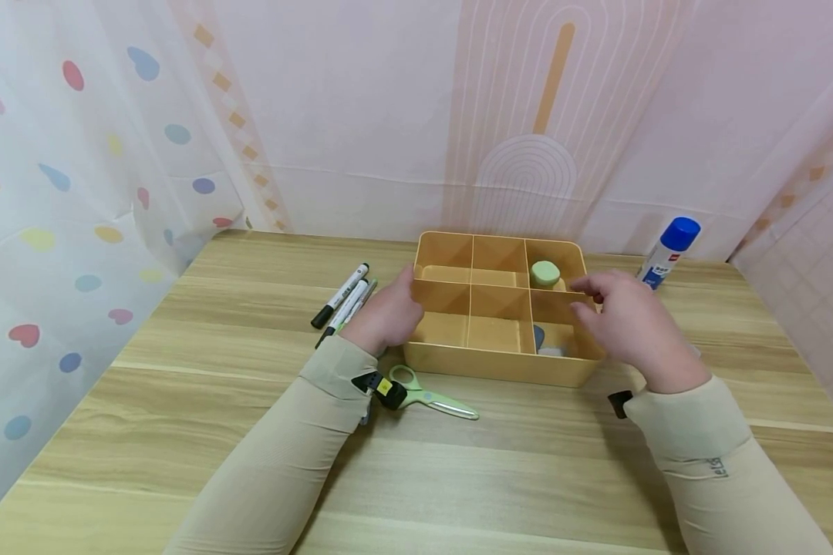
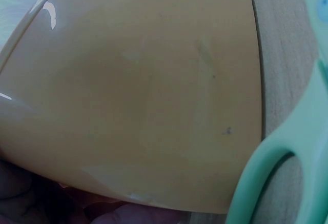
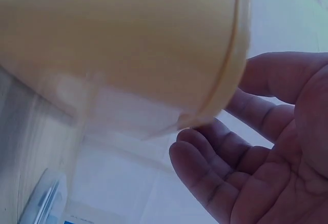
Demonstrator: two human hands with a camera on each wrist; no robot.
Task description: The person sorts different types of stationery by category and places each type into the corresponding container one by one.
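An orange-tan organizer box (image 1: 500, 368) with several compartments sits on the table between both hands. My left hand (image 1: 389, 312) rests along its left wall, fingers extended toward the back; the left wrist view shows that wall (image 2: 154, 96) with fingers mostly hidden past its edge. My right hand (image 1: 628, 327) is at the right rim, thumb and fingers loosely bent and apart, with nothing pinched between them. A pale green round block (image 1: 544, 274) lies in the back right compartment. Grey pieces (image 1: 551, 351) lie in the front right one.
Green-handled scissors (image 1: 430, 396) lie before the box, near the left wrist. Several markers (image 1: 340, 297) lie left of the left hand. A blue-capped white bottle (image 1: 666, 254) stands behind the right hand. A patterned curtain (image 1: 361, 116) hangs along the table's back edge.
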